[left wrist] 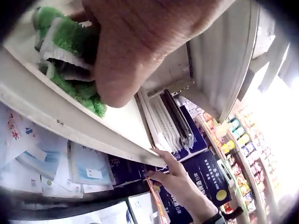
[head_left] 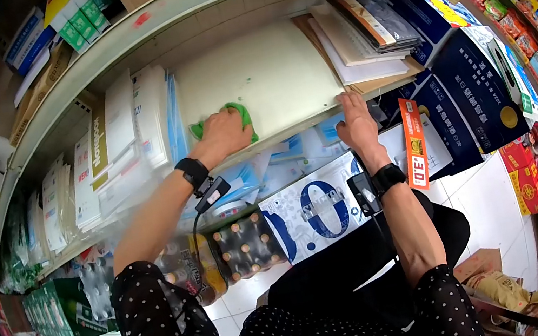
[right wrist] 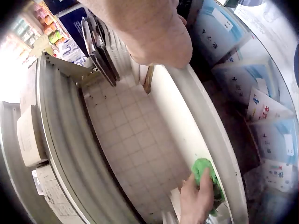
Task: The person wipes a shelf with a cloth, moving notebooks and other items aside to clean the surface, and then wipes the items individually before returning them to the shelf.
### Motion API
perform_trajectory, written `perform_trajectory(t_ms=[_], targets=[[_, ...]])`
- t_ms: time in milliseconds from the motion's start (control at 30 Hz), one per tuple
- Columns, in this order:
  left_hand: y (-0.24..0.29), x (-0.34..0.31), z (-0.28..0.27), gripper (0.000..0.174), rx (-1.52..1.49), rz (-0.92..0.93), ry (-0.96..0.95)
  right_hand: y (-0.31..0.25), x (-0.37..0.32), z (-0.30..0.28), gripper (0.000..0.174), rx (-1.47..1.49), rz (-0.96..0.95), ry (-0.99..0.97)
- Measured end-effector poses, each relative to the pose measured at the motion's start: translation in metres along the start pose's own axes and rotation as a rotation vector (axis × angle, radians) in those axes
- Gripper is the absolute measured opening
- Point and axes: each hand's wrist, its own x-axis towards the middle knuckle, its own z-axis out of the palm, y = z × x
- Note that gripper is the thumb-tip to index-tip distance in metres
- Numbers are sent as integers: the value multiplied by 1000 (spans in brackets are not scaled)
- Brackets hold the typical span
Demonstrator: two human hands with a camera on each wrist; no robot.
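A green cloth [head_left: 243,117] lies bunched on the pale shelf [head_left: 265,62], under the left hand [head_left: 224,133], whose fingers grip it near the front edge. In the left wrist view the cloth [left wrist: 77,51] shows a white edge, partly covered by the thumb and palm. The right hand [head_left: 357,121] rests on the shelf's front lip, fingers fairly straight, beside a stack of envelopes and folders [head_left: 367,30]. From the right wrist view, the left hand [right wrist: 196,200] presses the cloth [right wrist: 204,170] near the lip.
Packaged papers [head_left: 145,110] stand left of the bare shelf part. Dark blue boxes [head_left: 475,83] and an orange price tag [head_left: 414,143] are at the right. Below are blue-white packets [head_left: 295,153], a white-blue carton [head_left: 322,209] and packed bottles [head_left: 246,243]. Another shelf passes overhead.
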Motion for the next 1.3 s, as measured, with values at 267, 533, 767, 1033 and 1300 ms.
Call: perform_trajectory(t_ms=[267, 533, 767, 1033, 1300], targets=[[-68, 112, 56, 48, -34, -135, 192, 0, 1, 0, 52, -34, -53, 14], [-110, 185, 43, 55, -81, -570, 330, -5, 3, -1, 52, -62, -48, -4], [-155, 218, 30, 44, -181, -523, 124, -8, 4, 0, 53, -32, -35, 18], [-181, 225, 60, 57, -13, -338, 196, -8, 3, -1, 54, -8, 58, -7], [-88, 125, 16, 56, 8, -257, 171, 1, 1, 9, 53, -48, 1, 66]])
